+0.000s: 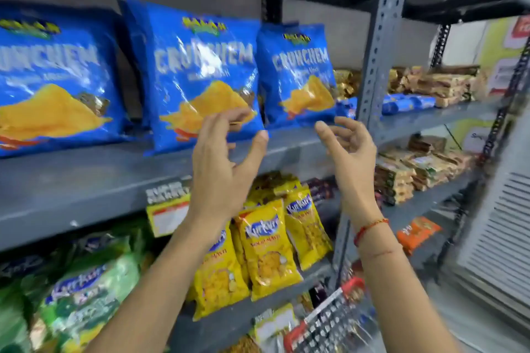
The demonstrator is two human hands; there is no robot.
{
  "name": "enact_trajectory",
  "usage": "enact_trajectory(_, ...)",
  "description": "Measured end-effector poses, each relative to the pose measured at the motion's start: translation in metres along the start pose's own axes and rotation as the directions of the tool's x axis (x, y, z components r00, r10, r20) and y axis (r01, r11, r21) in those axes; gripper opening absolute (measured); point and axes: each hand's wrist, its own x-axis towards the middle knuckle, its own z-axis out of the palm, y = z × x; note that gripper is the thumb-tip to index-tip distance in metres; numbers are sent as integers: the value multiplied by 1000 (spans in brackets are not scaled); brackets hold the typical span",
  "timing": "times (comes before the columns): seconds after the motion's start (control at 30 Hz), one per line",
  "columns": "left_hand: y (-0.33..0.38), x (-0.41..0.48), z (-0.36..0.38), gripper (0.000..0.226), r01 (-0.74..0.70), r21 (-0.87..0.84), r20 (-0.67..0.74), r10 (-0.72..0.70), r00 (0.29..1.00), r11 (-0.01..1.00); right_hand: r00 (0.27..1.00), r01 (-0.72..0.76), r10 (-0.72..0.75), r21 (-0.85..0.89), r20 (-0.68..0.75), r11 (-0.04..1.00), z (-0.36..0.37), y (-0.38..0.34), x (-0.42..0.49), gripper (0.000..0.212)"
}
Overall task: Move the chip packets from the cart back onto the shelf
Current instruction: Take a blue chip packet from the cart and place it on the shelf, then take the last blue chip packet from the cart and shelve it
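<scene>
Here, both hands (284, 149) hover spread, empty, before the grey shelf (86, 180) of blue packets (200, 74).

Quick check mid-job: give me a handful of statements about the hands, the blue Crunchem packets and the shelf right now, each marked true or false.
1. Three blue Crunchem packets stand on the grey shelf. True.
2. The right hand grips a packet. False: it is open and empty, in front of the shelf edge.
3. The left hand is open, fingers spread in front of the middle packet's lower part. True.
4. The yellow Kurkure packets sit on the same shelf as the blue ones. False: they are on the shelf below.
5. A red thread is tied round the right wrist. True.
6. The red-rimmed cart is at top left. False: it is at the bottom, right of centre.
</scene>
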Motion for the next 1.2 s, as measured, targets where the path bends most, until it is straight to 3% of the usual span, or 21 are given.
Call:
enact_trajectory(0.17, -16, -95, 79, 32, 123, -67, 305, -97, 947, 990, 965, -220, 198, -123, -170, 968, -99, 69, -66, 36)
enact_trajectory(0.3, -40, -183, 142, 42, 269, -28, 575, -205, 792, 963, 865, -455, 369, -222, -339, 862, -180, 132, -130, 29)
enact_trajectory(0.4, -54, -253, 181, 51, 366, 54, 753, -278, 597, 929, 744, -647, 494, -301, -449, 701, -236, 183, -183, 31)
enact_trajectory(0.53, -71, -340, 227, 46, 430, 188, 888, -339, 309, 883, 513, -854, 630, -279, -583, 438, -304, 229, -259, 43)
enact_trajectory(0.73, -89, -451, 275, 50, 426, 407, 911, -396, -118, 808, 143, -977, 677, -214, -722, -22, -376, 275, -382, 75)
enact_trajectory(0.83, -95, -499, 292, 57, 386, 514, 856, -428, -291, 766, 0, -975, 643, -142, -766, -169, -393, 287, -419, 87)
enact_trajectory(0.93, -103, -543, 303, 71, 352, 625, 767, -463, -445, 697, -62, -990, 618, -28, -784, -135, -408, 306, -438, 95)
enact_trajectory(1.03, -107, -576, 315, 98, 353, 682, 714, -476, -514, 641, -138, -990, 628, 122, -766, -69, -420, 325, -448, 79)
enact_trajectory(1.13, -108, -600, 332, 76, 333, 729, 668, -518, -534, 598, -154, -981, 625, 192, -765, -7, -430, 340, -455, 73)
enact_trajectory(1.2, -107, -614, 340, 78, 368, 749, 654, -522, -548, 551, -159, -969, 626, 241, -764, 47, -434, 347, -458, 69)
